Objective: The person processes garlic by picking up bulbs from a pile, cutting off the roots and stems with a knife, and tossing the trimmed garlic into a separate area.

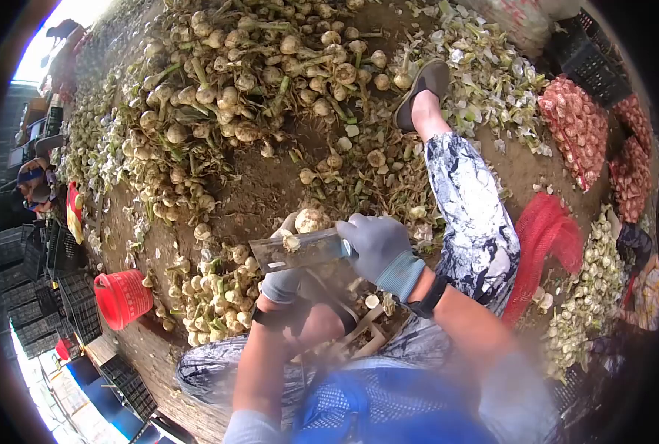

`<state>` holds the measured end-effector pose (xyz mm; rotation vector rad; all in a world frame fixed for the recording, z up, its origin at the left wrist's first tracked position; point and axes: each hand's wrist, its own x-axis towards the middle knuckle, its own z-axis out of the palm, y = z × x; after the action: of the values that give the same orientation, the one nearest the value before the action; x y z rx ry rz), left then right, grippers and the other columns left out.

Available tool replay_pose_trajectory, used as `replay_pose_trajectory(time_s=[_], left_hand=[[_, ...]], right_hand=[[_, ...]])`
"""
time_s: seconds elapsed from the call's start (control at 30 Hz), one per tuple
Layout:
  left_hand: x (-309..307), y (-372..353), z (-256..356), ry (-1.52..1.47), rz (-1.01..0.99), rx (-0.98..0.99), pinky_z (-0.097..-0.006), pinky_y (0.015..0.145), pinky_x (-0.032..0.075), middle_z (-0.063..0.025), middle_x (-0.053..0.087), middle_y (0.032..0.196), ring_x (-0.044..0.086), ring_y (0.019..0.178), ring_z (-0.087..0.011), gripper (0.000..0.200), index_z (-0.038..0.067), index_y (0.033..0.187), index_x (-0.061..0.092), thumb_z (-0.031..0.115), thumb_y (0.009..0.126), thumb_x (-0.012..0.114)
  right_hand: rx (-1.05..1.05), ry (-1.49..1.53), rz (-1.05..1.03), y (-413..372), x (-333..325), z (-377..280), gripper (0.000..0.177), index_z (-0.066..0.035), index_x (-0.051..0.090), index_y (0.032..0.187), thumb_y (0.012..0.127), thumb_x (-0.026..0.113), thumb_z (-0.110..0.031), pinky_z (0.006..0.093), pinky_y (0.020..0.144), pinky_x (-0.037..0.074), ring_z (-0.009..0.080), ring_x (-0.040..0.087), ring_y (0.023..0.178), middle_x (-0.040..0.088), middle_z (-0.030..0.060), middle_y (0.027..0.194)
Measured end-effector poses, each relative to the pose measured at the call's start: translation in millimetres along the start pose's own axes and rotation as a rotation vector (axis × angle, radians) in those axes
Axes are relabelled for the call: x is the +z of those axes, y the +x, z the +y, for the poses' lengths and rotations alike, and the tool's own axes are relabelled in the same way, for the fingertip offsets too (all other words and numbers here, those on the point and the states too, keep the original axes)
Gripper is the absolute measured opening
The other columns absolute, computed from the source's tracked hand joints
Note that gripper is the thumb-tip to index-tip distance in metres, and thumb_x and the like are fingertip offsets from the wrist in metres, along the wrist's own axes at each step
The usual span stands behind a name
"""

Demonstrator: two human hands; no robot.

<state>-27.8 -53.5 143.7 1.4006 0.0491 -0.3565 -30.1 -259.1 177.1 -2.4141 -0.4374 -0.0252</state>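
Note:
My right hand, in a grey glove, is closed round the handle of a broad cleaver. The flat metal blade reaches left across the front of my left hand. That hand is gloved too and largely hidden behind the blade; its fingers curl close to a garlic bulb just above the blade. A small pale cut piece shows against the blade. Whether the left fingers grip the bulb is partly hidden.
Garlic with stalks is heaped ahead. Trimmed bulbs lie left of my hands, beside a red basket. Red net, filled net sacks and black crates are at right. Co-workers sit far left.

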Motion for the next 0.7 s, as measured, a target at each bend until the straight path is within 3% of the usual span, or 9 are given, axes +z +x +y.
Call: replay_pose_trajectory(time_s=[0.07,0.2,0.27,0.37,0.5,0.57,0.6,0.63,0.7], left_hand=[[-3,-3,3,0.211,-0.060,0.024,-0.0293,0.089,0.052,-0.0060,0.062,0.116,0.060,0.104,-0.0146,0.061,0.001,0.134,0.044,0.010,0.082,0.076],[2,-4,14,0.163,-0.034,-0.090,-0.0290,0.088,0.052,-0.0052,0.063,0.113,0.061,0.102,-0.0142,0.057,0.001,0.132,0.046,0.009,0.083,0.074],[8,-7,19,0.189,-0.027,0.031,-0.0362,0.085,0.051,-0.0099,0.065,0.105,0.062,0.098,-0.0237,0.031,0.002,0.122,0.059,0.002,0.091,0.056],[-1,-9,11,0.332,-0.040,0.007,-0.0359,0.082,0.052,-0.0100,0.066,0.105,0.063,0.096,-0.0245,0.028,0.003,0.116,0.063,-0.001,0.090,0.055],[-3,-13,7,0.307,-0.052,0.072,-0.0357,0.080,0.052,-0.0104,0.067,0.103,0.063,0.094,-0.0266,0.027,0.003,0.113,0.065,-0.003,0.089,0.054],[-6,-16,5,0.196,-0.001,-0.049,-0.0336,0.075,0.053,-0.0083,0.068,0.102,0.065,0.091,-0.0240,0.029,0.004,0.114,0.065,-0.005,0.087,0.056],[-6,-14,4,0.300,-0.015,0.093,-0.0311,0.070,0.053,-0.0052,0.068,0.097,0.065,0.085,-0.0168,0.031,0.002,0.115,0.063,-0.002,0.084,0.062],[-1,-13,12,0.299,-0.017,0.092,-0.0311,0.070,0.053,-0.0052,0.068,0.097,0.065,0.085,-0.0168,0.031,0.002,0.115,0.063,-0.002,0.084,0.062],[16,-13,43,-0.083,0.045,-0.269,-0.0268,0.071,0.054,-0.0048,0.068,0.098,0.065,0.084,-0.0120,0.038,-0.001,0.116,0.060,0.004,0.080,0.067]], right_hand=[[0.020,0.012,0.011,-3,6,3,0.034,-0.013,0.065,0.102,0.069,0.069,-0.008,0.0449,0.057,0.048,0.0338,0.061,0.065,0.058,0.0093,0.076],[0.052,0.032,0.059,-6,10,1,0.034,-0.012,0.066,0.102,0.068,0.068,-0.007,0.0443,0.058,0.048,0.0334,0.061,0.065,0.057,0.0091,0.075],[0.046,-0.001,0.081,-5,9,2,0.033,-0.012,0.066,0.101,0.068,0.067,-0.006,0.0437,0.057,0.048,0.0330,0.061,0.066,0.057,0.0089,0.074],[0.045,-0.030,0.090,-5,10,3,0.030,-0.013,0.065,0.099,0.070,0.065,-0.005,0.0430,0.057,0.047,0.0324,0.061,0.066,0.057,0.0087,0.074],[0.057,-0.043,0.068,-7,8,-2,0.024,-0.014,0.064,0.093,0.071,0.062,-0.005,0.0418,0.058,0.049,0.0299,0.064,0.066,0.057,0.0070,0.073],[0.078,-0.025,0.049,-9,13,2,0.023,-0.014,0.065,0.094,0.073,0.062,-0.006,0.0430,0.058,0.049,0.0315,0.063,0.067,0.059,0.0086,0.075],[0.095,-0.008,0.032,-8,17,6,0.022,-0.013,0.066,0.096,0.075,0.062,-0.007,0.0442,0.059,0.049,0.0331,0.063,0.068,0.061,0.0102,0.077],[0.098,-0.008,0.032,-9,25,12,0.022,-0.013,0.066,0.096,0.075,0.062,-0.007,0.0442,0.059,0.049,0.0331,0.063,0.068,0.061,0.0102,0.077],[0.370,0.095,-0.033,-8,38,23,0.015,-0.012,0.068,0.094,0.081,0.061,-0.011,0.0419,0.062,0.052,0.0331,0.066,0.072,0.066,0.0125,0.078]])
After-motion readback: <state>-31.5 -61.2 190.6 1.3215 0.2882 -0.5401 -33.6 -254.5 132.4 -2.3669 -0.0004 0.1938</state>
